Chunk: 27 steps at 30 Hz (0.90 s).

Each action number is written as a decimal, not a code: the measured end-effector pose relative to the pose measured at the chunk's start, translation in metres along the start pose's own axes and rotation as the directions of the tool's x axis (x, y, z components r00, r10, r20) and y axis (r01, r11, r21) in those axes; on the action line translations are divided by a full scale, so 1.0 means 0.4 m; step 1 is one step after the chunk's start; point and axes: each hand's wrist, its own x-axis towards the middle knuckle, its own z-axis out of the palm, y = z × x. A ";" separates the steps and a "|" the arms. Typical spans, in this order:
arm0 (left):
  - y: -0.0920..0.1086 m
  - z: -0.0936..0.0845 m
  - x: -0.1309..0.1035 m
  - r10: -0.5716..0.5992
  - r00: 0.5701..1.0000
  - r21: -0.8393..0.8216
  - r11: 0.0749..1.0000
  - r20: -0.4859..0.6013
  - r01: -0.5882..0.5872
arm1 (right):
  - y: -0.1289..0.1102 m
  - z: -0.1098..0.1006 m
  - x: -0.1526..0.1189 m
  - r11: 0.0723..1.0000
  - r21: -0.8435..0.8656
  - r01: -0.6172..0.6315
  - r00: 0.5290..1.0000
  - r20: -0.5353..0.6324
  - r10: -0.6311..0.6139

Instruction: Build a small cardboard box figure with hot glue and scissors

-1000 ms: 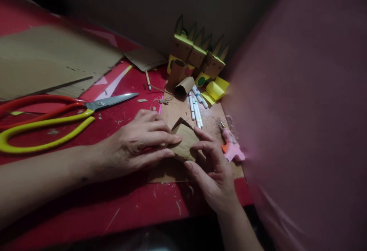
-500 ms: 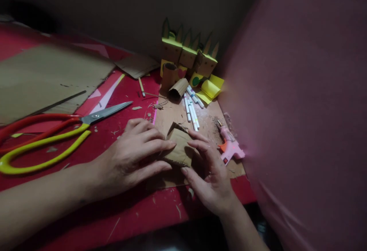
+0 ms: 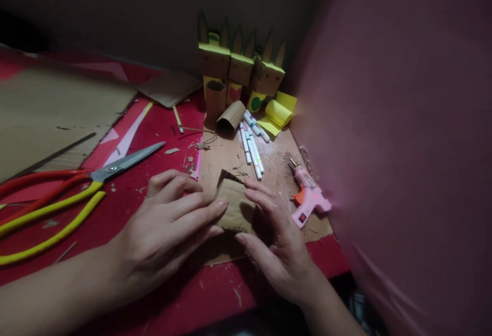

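- Grasping a folded cardboard piece [image 3: 237,203] from both sides, with left hand [image 3: 165,233] and right hand [image 3: 282,254], at the near end of a brown board [image 3: 221,151].
- Just drawn back, with left fingertips [image 3: 223,204], toward the piece's left edge.
- Seemingly steadying it, with neither side let go.
- Leaving untouched pink glue gun [image 3: 312,195] at right, white markers [image 3: 245,144] farther off, scissors [image 3: 111,169] at left.

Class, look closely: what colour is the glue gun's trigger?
Orange: the trigger stands out against the pink glue gun. Head view shows it best.
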 end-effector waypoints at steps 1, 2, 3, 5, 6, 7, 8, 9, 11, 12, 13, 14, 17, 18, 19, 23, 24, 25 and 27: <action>0.003 -0.004 -0.002 -0.024 1.000 -0.012 1.000 0.001 0.024 | 0.001 0.000 -0.001 1.000 0.007 -0.014 1.000 0.006 0.014; 0.007 -0.009 -0.003 -0.054 0.999 -0.034 0.998 0.004 0.054 | 0.002 0.001 -0.003 0.999 0.020 -0.032 0.999 0.006 0.032; 0.012 -0.017 -0.004 -0.086 0.996 -0.062 0.994 0.013 0.087 | 0.005 0.003 -0.006 0.998 0.037 -0.056 0.998 0.000 0.056; 0.020 -0.036 -0.006 -0.145 0.988 -0.112 0.983 0.044 0.149 | 0.011 0.008 -0.012 0.992 0.080 -0.100 0.994 -0.025 0.102; 0.023 -0.047 -0.007 -0.173 0.983 -0.124 0.976 0.067 0.181 | 0.014 0.010 -0.016 0.988 0.106 -0.117 0.992 -0.034 0.121; 0.023 -0.057 -0.008 -0.210 0.974 -0.126 0.967 0.085 0.220 | 0.017 0.012 -0.019 0.983 0.133 -0.128 0.990 -0.039 0.134; 0.021 -0.065 -0.008 -0.259 0.960 -0.118 0.955 0.102 0.271 | 0.020 0.014 -0.021 0.977 0.161 -0.137 0.989 -0.035 0.144; 0.017 -0.072 -0.008 -0.310 0.943 -0.104 0.941 0.122 0.323 | 0.022 0.015 -0.022 0.971 0.191 -0.144 0.988 -0.025 0.152; 0.005 -0.076 -0.005 -0.381 0.905 -0.090 0.911 0.192 0.402 | 0.024 0.015 -0.022 0.956 0.247 -0.157 0.987 -0.004 0.163; -0.001 -0.073 -0.004 -0.404 0.882 -0.093 0.895 0.243 0.436 | 0.025 0.014 -0.020 0.950 0.268 -0.159 0.986 0.000 0.165; -0.006 -0.067 -0.004 -0.416 0.861 -0.107 0.881 0.292 0.461 | 0.025 0.014 -0.018 0.947 0.279 -0.159 0.986 -0.002 0.166; -0.010 -0.059 -0.005 -0.423 0.844 -0.123 0.867 0.330 0.482 | 0.026 0.014 -0.015 0.946 0.281 -0.160 0.986 -0.009 0.169; -0.008 -0.027 -0.020 -0.452 0.832 -0.132 0.849 0.322 0.512 | 0.024 0.018 -0.012 0.964 0.212 -0.159 0.982 -0.069 0.177; -0.004 -0.016 -0.027 -0.470 0.834 -0.118 0.847 0.290 0.518 | 0.021 0.020 -0.014 0.973 0.171 -0.153 0.980 -0.098 0.172; 0.002 -0.006 -0.034 -0.488 0.835 -0.100 0.846 0.253 0.524 | 0.017 0.022 -0.016 0.981 0.129 -0.147 0.980 -0.117 0.163; 0.026 0.017 -0.054 -0.521 0.840 -0.098 0.838 0.151 0.537 | -0.005 0.034 -0.026 0.990 -0.016 -0.139 0.989 -0.046 0.138; 0.030 0.019 -0.056 -0.526 0.838 -0.116 0.832 0.143 0.542 | -0.009 0.039 -0.026 0.988 -0.045 -0.151 0.989 -0.018 0.150; 0.033 0.018 -0.057 -0.529 0.836 -0.140 0.825 0.148 0.547 | -0.012 0.044 -0.026 0.984 -0.072 -0.163 0.987 -0.002 0.164; 0.035 0.012 -0.058 -0.530 0.832 -0.193 0.810 0.162 0.554 | -0.011 0.055 -0.023 0.975 -0.114 -0.189 0.982 -0.014 0.189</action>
